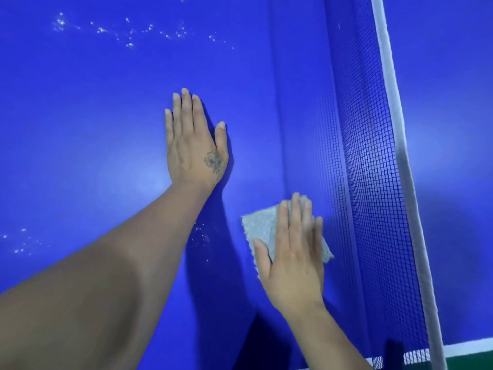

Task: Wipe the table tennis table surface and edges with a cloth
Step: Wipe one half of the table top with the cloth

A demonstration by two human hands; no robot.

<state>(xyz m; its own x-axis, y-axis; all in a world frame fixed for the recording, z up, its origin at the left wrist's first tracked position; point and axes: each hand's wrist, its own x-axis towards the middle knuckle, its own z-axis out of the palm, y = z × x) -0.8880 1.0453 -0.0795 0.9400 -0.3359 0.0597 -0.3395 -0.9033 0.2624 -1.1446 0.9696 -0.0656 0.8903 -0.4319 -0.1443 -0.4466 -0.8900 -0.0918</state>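
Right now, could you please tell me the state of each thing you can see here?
Left hand: open, flat on the table, holding nothing.
Right hand: open, straight fingers pressing the cloth down.
Cloth: grey, lying flat on the table beside the net.
Table: blue, with white specks in patches.
Net: upright, white tape along its top.

Glossy blue table tennis table top (93, 116) fills the view, light glaring off it in soft patches. Scattered white droplets or specks (128, 30) sit far up on the surface, with more at the left edge and a few near the forearm. A small grey textured cloth (260, 228) lies flat on the blue, close beside the dark mesh net with its white top band (373, 182). The right hand (292, 260) presses flat on the cloth; the left hand (193, 141) rests flat, fingers straight, on the bare surface.
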